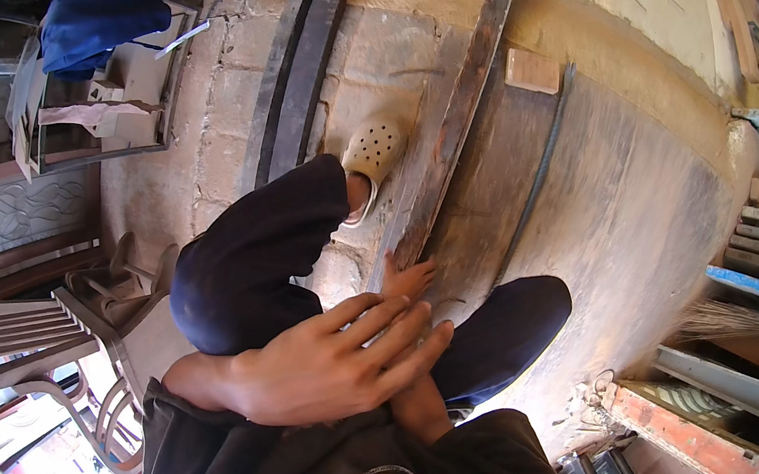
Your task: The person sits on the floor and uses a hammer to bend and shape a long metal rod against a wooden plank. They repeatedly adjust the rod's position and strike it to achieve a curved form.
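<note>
I log my left hand (pixel 322 370) relaxed, fingers extended, crossing over the right hand (pixel 414 402), its grip I cannot tell, wooden plank (pixel 465 104) ahead, near end between knees (pixel 528 316), floor (pixel 633 224) stretching right.

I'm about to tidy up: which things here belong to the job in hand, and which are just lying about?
Likely the job's (nearest the hands; nothing held is visible):
long wooden beam
perhaps dark plank

Seemingly just lying about:
blue cloth
wooden block
</note>
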A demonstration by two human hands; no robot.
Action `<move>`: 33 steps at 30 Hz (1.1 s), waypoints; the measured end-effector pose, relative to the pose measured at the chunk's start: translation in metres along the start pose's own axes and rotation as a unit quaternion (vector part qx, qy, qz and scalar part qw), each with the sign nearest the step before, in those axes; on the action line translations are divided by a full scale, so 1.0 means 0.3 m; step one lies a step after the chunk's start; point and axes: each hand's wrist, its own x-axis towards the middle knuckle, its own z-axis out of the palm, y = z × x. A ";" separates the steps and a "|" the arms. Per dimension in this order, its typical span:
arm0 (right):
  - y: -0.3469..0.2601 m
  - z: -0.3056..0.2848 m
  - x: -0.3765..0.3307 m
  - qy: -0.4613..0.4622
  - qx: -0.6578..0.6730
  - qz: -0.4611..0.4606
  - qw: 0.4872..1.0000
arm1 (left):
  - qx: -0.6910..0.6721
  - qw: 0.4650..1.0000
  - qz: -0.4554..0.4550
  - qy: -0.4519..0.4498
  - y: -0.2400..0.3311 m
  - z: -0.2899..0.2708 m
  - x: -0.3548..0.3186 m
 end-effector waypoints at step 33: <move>-0.316 0.006 0.424 0.054 0.266 0.012 0.962 | -0.026 0.990 0.140 -0.006 0.078 0.195 0.142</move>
